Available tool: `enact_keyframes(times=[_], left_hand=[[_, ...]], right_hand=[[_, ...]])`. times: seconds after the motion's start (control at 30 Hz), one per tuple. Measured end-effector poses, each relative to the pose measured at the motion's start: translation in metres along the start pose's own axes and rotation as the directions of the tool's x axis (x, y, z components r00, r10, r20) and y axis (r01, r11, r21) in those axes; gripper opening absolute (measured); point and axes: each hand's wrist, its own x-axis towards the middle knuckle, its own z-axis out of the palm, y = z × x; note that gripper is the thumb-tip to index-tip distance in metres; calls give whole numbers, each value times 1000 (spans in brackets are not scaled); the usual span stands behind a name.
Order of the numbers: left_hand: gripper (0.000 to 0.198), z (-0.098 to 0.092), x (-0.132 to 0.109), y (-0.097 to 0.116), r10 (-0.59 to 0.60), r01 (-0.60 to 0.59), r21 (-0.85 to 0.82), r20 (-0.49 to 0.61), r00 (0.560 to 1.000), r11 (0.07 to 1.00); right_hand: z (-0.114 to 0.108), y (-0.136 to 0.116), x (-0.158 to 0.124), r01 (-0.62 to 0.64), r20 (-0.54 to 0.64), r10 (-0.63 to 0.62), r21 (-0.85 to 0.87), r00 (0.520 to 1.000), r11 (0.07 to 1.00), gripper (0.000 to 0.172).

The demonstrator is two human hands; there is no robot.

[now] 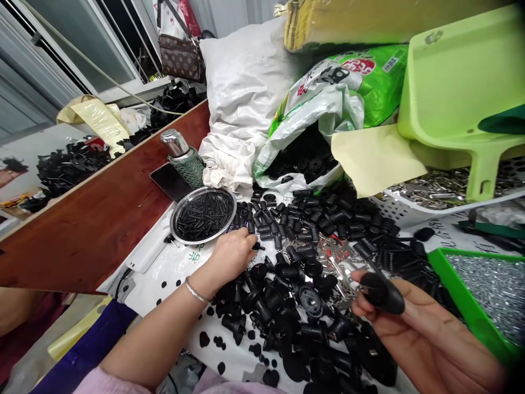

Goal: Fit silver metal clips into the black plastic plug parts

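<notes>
Black rounded plastic cap [381,293] gripped in right hand [414,328]; left hand [232,254], at its ten o'clock, pinches small black plastic pin [258,247].

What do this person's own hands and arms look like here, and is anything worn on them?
Both hands are bare, without gloves. The left hand has a thin silver bangle at the wrist and a pale pink sleeve higher up the arm. The right hand and forearm show no ring, watch or sleeve.
</notes>
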Motion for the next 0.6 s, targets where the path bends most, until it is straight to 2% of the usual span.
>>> enact_keyframes(times=[0.2, 0.3, 0.37, 0.43, 0.5, 0.53, 0.6], left_hand=[[14, 4, 10, -9, 36, -35, -35, 30, 999, 999], [17, -3, 3, -11, 50, -49, -112, 4, 999, 993], [19, -8, -5, -7, 53, -53, -237, -6, 999, 970], [22, -11, -14, 0, 51, -41, -489, 6, 999, 871], [23, -13, -23, 10, 75, -27, -739, 32, 997, 673], [23, -13, -28, 16, 101, -26, -813, 41, 994, 582], [23, -14, -36, 26, 165, -52, -864, 36, 986, 501]], right_hand=[[6, -7, 3, 24, -58, -25, -16, 998, 1000, 7], [9, -9, 4, 31, -76, -34, -41, 997, 999, 5], [11, -8, 4, 34, -82, -39, -67, 996, 997, 6], [12, -6, 4, 36, -87, -45, -98, 995, 995, 6], [15, -4, 4, 64, -81, -75, -128, 994, 990, 5], [17, -3, 3, 84, -72, -96, -151, 993, 985, 5], [23, -3, 1, 140, -30, -150, -215, 988, 967, 3]])
